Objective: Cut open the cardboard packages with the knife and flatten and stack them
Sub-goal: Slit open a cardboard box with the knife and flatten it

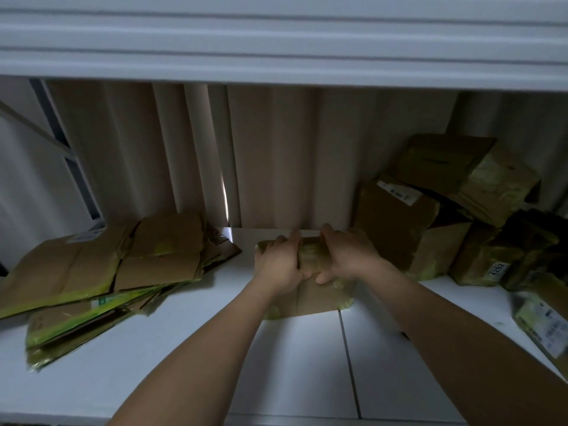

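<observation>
A brown cardboard package [313,295] with yellow-green tape lies in the middle of the white table [184,348]. My left hand [281,264] and my right hand [345,256] both press down on its far part, fingers curled over the folded top edge. A stack of flattened cardboard [101,272] lies on the table at the left. A heap of unopened and crumpled packages [455,216] sits at the right. No knife is visible.
A beige curtain [246,155] hangs behind the table under a white ledge [276,41]. One more labelled package [544,324] lies at the right edge. A seam runs through the tabletop near the front.
</observation>
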